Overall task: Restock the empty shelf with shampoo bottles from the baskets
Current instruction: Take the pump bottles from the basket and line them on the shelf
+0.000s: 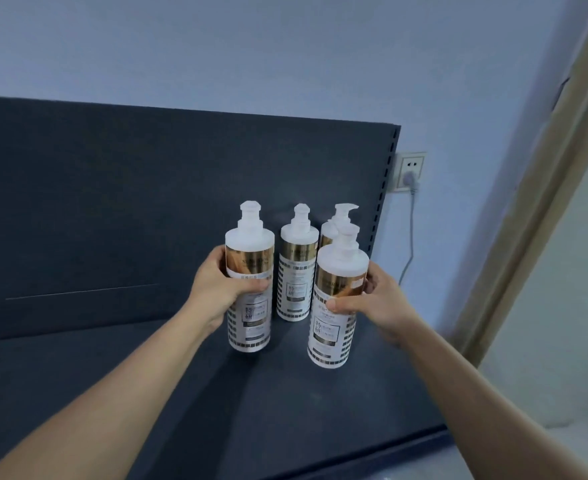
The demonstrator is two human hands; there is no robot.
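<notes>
Several white pump bottles of shampoo with gold bands stand near the right end of the dark shelf (147,375). My left hand (221,284) grips the front left bottle (251,317) around its middle. My right hand (372,299) grips the front right bottle (334,334), thumb across its label. Both held bottles are upright, their bases at the shelf surface. Behind them stand a middle bottle (296,271) and another bottle (337,216), mostly hidden, close to the back panel (112,202).
The shelf's slotted right upright (386,188) marks its end. A wall socket with a grey plug and cable (411,174) sits just beyond it. A beige door frame (545,202) runs down the right side. The shelf's front edge (372,455) is at the bottom.
</notes>
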